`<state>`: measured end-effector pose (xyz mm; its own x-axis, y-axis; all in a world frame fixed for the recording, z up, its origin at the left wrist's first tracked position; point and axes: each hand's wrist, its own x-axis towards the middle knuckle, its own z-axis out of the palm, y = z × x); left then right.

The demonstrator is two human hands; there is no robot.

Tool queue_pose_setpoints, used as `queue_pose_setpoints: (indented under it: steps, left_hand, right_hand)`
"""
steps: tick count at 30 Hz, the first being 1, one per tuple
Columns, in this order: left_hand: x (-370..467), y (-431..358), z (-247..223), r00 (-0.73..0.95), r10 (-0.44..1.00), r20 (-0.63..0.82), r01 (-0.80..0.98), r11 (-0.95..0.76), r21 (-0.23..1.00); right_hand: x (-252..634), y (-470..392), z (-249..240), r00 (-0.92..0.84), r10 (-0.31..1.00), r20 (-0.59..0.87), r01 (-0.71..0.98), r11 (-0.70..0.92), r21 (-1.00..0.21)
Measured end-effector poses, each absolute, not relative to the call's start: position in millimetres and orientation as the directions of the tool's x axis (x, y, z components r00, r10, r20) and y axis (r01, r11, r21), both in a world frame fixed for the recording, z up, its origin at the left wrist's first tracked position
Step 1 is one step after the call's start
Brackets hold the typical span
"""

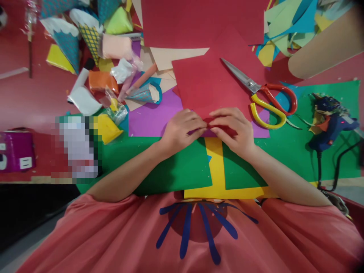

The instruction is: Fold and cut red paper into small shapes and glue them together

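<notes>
My left hand (184, 128) and my right hand (233, 129) meet fingertip to fingertip over the near edge of the purple sheet (153, 123). Both are closed in a pinch. What lies between the fingertips is small and mostly hidden; dark red shows under my right palm. Just beyond my hands lies a sheet of red paper (210, 85) on top of the purple one. Scissors (254, 89) with one red and one yellow handle rest on the red paper to the right, blades pointing away to the left.
A small patterned paper cone (142, 94) lies left, near packets of orange clay (102, 81) and yellow clay (108, 128). Larger cones (90, 32) are at the back left. A blue glue gun (331, 131) with a cord sits right. Paper scraps (287, 22) and a cardboard tube (327, 45) lie back right.
</notes>
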<state>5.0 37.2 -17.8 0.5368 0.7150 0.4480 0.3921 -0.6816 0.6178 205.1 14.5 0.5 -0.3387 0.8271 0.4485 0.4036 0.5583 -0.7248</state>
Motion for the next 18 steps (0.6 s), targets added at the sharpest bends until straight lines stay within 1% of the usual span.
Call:
queue_pose_setpoints:
  steps: [3, 5, 7, 10, 12, 15, 18]
  left_hand:
    - [2, 38, -17, 0.471, 0.748, 0.467, 0.414, -0.655, 0.632]
    - [0, 40, -16, 0.440, 0.739, 0.511, 0.418, -0.672, 0.612]
    - [-1, 41, -16, 0.431, 0.692, 0.579, 0.447, -0.721, 0.529]
    - [-2, 42, -16, 0.438, 0.610, 0.661, 0.495, -0.777, 0.389]
    - [-2, 42, -16, 0.433, 0.594, 0.678, 0.503, -0.783, 0.365]
    - [0, 42, -14, 0.426, 0.632, 0.648, 0.492, -0.762, 0.420]
    - [2, 41, -12, 0.393, 0.720, 0.572, 0.440, -0.693, 0.571]
  right_hand:
    - [208, 16, -1, -0.205, 0.871, 0.447, 0.373, 0.492, -0.787]
    - [209, 18, -4, -0.123, 0.882, 0.456, 0.349, 0.468, -0.812]
    - [211, 20, -8, -0.070, 0.887, 0.456, 0.340, 0.451, -0.825]
    - [211, 20, -11, -0.038, 0.914, 0.405, 0.340, 0.392, -0.855]
    - [211, 20, -12, -0.054, 0.937, 0.346, 0.355, 0.342, -0.870]
    - [211, 19, -12, -0.101, 0.955, 0.277, 0.373, 0.295, -0.880]
    - [210, 21, -14, -0.120, 0.959, 0.255, 0.317, 0.280, -0.906]
